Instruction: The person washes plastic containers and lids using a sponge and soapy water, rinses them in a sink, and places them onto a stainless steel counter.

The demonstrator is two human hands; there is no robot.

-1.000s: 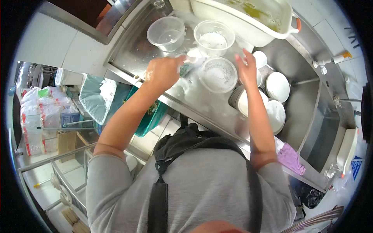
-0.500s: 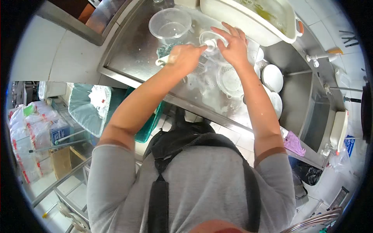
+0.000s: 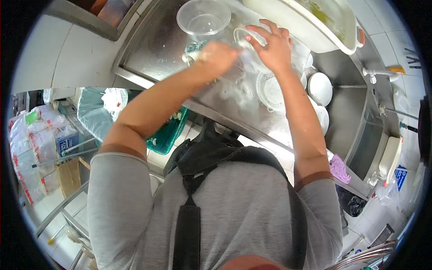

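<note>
My left hand (image 3: 219,57) is closed and blurred by motion, beside the mouth of a tilted clear tub (image 3: 241,35); what it grips is too smeared to make out. A green scrubber (image 3: 196,47) and a whitish piece show just beyond its knuckles. Spread over the tilted tub's far side, my right hand (image 3: 275,48) holds it by the rim with thumb and fingers. Behind my left hand stands a larger clear tub (image 3: 204,19). Another clear tub (image 3: 271,92) rests on the wet, foamy steel counter (image 3: 148,54), left of my right forearm.
A white basin (image 3: 297,22) of greenish liquid stands at the back. White round containers (image 3: 320,89) sit right of my right forearm, by the sink (image 3: 344,108). A purple cloth (image 3: 339,169) lies on the front edge. Below the counter at left are a green basket (image 3: 168,132) and a lined bin (image 3: 92,108).
My right hand has moved from the right of the tubs onto one, which now lies tilted. Its white contents no longer show. My left hand has shifted back and right. The whole view has also shifted.
</note>
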